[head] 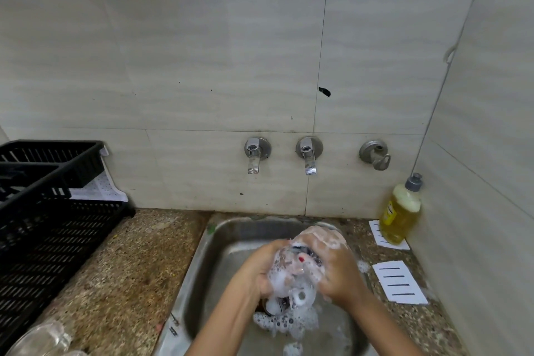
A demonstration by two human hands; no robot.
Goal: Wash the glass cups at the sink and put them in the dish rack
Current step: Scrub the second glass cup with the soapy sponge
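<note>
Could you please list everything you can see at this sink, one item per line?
dish rack: one, black, on the counter at left
drip tray: one, white, under the rack
counter glass: at least one, clear, bottom left, cut off by the frame edge
soapy glass cup: one, clear, held above the sink
sink: one, steel, centre
foam: white, in the sink below the cup
taps: two, chrome, on the tiled wall
wall valve: one, grey, right of the taps
soap bottle: one, yellow with a grey cap, right corner
slotted cards: two, white, on the counter at right
left hand: grips the cup
right hand: curled round the cup, foamy
</note>
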